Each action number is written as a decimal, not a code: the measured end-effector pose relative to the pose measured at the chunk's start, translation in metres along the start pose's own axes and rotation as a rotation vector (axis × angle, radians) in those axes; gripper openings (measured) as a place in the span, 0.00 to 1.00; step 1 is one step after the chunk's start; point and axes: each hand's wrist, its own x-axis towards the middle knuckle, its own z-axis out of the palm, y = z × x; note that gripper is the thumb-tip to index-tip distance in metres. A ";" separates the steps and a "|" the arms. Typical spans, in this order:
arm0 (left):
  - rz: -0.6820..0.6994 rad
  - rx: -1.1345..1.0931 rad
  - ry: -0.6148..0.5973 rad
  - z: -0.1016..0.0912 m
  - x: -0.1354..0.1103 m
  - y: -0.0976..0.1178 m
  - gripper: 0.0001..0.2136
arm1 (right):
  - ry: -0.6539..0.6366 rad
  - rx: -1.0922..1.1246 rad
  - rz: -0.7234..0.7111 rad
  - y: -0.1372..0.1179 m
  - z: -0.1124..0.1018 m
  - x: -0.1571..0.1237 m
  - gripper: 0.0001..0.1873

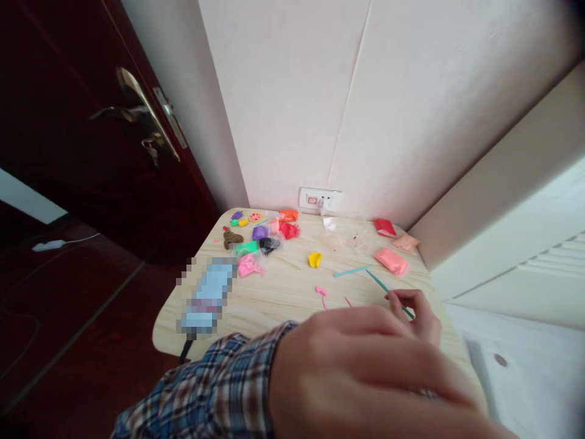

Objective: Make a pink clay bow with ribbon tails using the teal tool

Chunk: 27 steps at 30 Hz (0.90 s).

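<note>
My left hand (pixel 347 372), in a plaid sleeve, looms large and blurred close to the camera. Its fingers stretch toward the lower right, and their tips are out of sight. Beyond it, my right hand (pixel 420 314) pinches a thin teal clay modelling tool (pixel 379 281) whose tip points toward the back left. A lighter teal tool (pixel 351 271) lies by that tip. Pink clay pieces, one with a bow-like top and a thin tail (pixel 322 294) and one short strip (pixel 348 302), lie left of my right hand. A yellow clay piece (pixel 315 260) sits farther back.
Clay packets in salmon (pixel 392 261), red (pixel 384 227), purple (pixel 260 232) and pink (pixel 249 266) lie around the table (pixel 283 292). A brown coiled clay shape (pixel 233 239) and a phone with a cable (pixel 210 296) are at left. Behind stands a wall with a socket (pixel 320 199).
</note>
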 end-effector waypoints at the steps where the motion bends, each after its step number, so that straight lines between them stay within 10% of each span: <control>1: 0.001 -0.077 0.103 0.012 0.008 -0.011 0.08 | -0.025 0.007 -0.031 -0.002 0.000 -0.002 0.11; 4: 0.181 -0.128 0.243 0.054 0.016 -0.049 0.10 | -0.083 0.006 -0.063 -0.008 -0.001 -0.009 0.11; 10: 0.184 0.038 0.063 0.109 -0.001 -0.085 0.11 | -0.230 0.007 -0.060 -0.015 -0.005 -0.027 0.08; 27: -0.008 0.040 -0.169 0.117 0.008 -0.085 0.20 | -0.297 -0.132 -0.077 -0.021 -0.005 -0.029 0.05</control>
